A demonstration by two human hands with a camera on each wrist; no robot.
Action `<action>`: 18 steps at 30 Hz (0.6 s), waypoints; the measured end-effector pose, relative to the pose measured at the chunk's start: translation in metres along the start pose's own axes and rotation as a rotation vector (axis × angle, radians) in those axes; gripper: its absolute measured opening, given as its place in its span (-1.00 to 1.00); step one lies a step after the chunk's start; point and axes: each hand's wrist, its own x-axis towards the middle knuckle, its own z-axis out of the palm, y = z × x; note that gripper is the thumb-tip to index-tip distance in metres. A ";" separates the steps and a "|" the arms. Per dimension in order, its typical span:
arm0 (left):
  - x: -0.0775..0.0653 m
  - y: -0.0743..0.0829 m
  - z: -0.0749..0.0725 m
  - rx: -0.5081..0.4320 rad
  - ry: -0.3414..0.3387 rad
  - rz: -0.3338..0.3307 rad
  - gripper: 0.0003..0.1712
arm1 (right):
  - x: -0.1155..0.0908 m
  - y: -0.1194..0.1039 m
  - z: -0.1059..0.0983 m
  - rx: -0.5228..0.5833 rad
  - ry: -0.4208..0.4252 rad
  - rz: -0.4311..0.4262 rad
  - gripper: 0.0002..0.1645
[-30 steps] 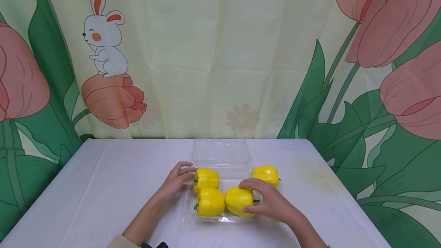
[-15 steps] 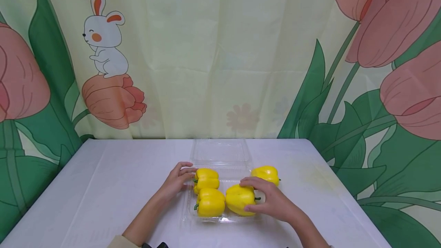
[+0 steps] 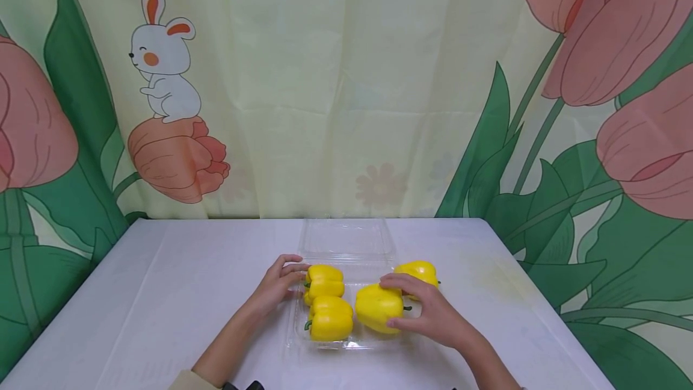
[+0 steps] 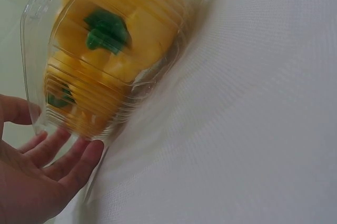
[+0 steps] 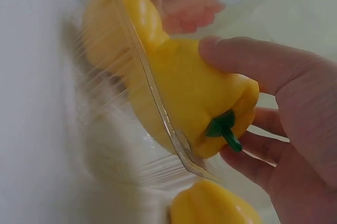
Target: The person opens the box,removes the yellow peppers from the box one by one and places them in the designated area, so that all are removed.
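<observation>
A clear plastic container (image 3: pixel 349 345) lies on the table in the head view, its lid (image 3: pixel 346 238) folded back to the far side. My right hand (image 3: pixel 428 315) grips a yellow bell pepper (image 3: pixel 379 307) over the container's right half, thumb on the near side and fingers on the far side. Its green stem (image 5: pixel 226 129) points toward the palm in the right wrist view. My left hand (image 3: pixel 278 284) holds the container's left side, fingertips at the wall (image 4: pixel 100 124). Inside, on the left, sit a rear pepper (image 3: pixel 326 281) and a front pepper (image 3: pixel 331 319).
Another yellow bell pepper (image 3: pixel 419 271) lies on the table just right of the container, partly hidden by my right hand. A white cloth covers the table (image 3: pixel 206 269). Behind it hangs a curtain (image 3: pixel 346 89) printed with tulips and a rabbit.
My right hand has shifted slightly up and away with the bell pepper, opening a small gap from the front pepper. The left hand and container stay put.
</observation>
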 end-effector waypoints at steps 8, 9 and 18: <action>0.000 0.000 -0.001 -0.002 0.000 -0.009 -0.56 | -0.003 0.002 -0.005 -0.003 0.037 -0.015 -0.35; 0.000 0.000 -0.001 -0.004 0.000 -0.009 -0.56 | -0.003 0.002 -0.006 -0.001 0.042 -0.020 -0.35; -0.001 0.002 0.000 -0.015 -0.004 -0.003 -0.56 | -0.007 0.002 -0.009 0.012 0.073 -0.030 -0.32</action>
